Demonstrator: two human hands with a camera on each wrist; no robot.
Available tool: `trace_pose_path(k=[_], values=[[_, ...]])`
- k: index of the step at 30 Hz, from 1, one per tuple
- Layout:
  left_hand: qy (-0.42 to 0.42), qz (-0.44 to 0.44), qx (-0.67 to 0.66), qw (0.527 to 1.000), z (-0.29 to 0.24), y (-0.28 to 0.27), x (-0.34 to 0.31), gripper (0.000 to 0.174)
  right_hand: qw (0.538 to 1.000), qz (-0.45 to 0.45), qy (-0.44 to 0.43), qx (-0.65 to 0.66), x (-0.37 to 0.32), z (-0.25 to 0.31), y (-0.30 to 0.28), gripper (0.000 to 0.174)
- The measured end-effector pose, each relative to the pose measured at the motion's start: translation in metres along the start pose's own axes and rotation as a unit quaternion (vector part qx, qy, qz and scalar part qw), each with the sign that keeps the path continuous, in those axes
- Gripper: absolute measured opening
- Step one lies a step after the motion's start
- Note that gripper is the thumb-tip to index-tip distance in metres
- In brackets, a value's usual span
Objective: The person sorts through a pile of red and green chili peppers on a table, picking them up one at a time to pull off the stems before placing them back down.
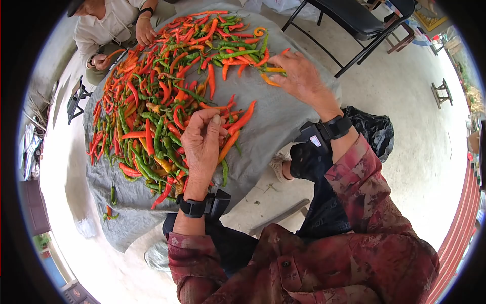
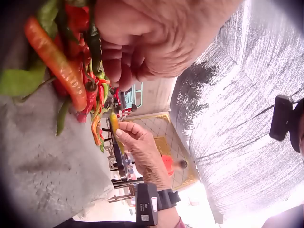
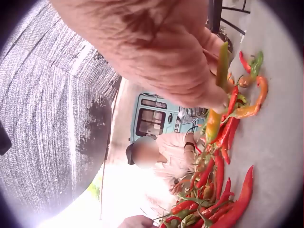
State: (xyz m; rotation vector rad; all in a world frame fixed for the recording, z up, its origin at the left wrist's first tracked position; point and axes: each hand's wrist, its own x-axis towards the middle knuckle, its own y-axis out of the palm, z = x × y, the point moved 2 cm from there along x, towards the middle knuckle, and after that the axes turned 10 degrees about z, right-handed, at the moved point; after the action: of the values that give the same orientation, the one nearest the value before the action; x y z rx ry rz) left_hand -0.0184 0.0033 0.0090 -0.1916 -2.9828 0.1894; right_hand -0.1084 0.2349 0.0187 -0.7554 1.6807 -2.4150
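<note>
My left hand (image 1: 202, 144) pinched chillies (image 1: 229, 133) under its fingertips, my right hand (image 1: 299, 76) pinched a yellow chilli (image 2: 114, 122); I judged smooth skins might slip my pinch and scatter off the grey cloth (image 1: 283, 121) beneath.

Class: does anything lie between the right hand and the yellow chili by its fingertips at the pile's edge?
Nothing visible does: the right hand pinches the yellow chili directly between its fingertips, beside the pile.
</note>
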Motion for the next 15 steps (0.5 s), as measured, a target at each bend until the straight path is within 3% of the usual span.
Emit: trace_pose_path(k=[2,3,5,8,13,15], values=[[0.01,-0.024,-0.011,1.0,-0.002,-0.003,0.001,0.012,0.978,0.137,-0.087,0.128,0.002,0.014,0.016,0.018],[0.02,-0.046,-0.023,0.998,-0.003,-0.004,0.002,0.013,0.978,0.137,-0.086,0.13,0.001,0.023,0.02,0.018],[0.024,-0.053,-0.026,0.998,-0.003,-0.006,0.003,0.013,0.929,0.297,-0.168,0.144,-0.007,0.047,0.031,0.023],[0.033,-0.057,-0.031,0.997,-0.002,-0.009,0.004,0.014,0.938,0.263,-0.21,0.081,-0.011,0.059,0.039,0.021],[0.02,-0.011,0.035,0.999,-0.001,-0.008,0.001,0.015,0.937,0.268,-0.187,0.124,-0.006,0.052,0.014,0.018],[0.085,0.048,0.203,0.974,-0.008,-0.002,-0.001,0.015,0.94,0.261,-0.174,0.132,-0.005,0.051,0.009,0.017]])
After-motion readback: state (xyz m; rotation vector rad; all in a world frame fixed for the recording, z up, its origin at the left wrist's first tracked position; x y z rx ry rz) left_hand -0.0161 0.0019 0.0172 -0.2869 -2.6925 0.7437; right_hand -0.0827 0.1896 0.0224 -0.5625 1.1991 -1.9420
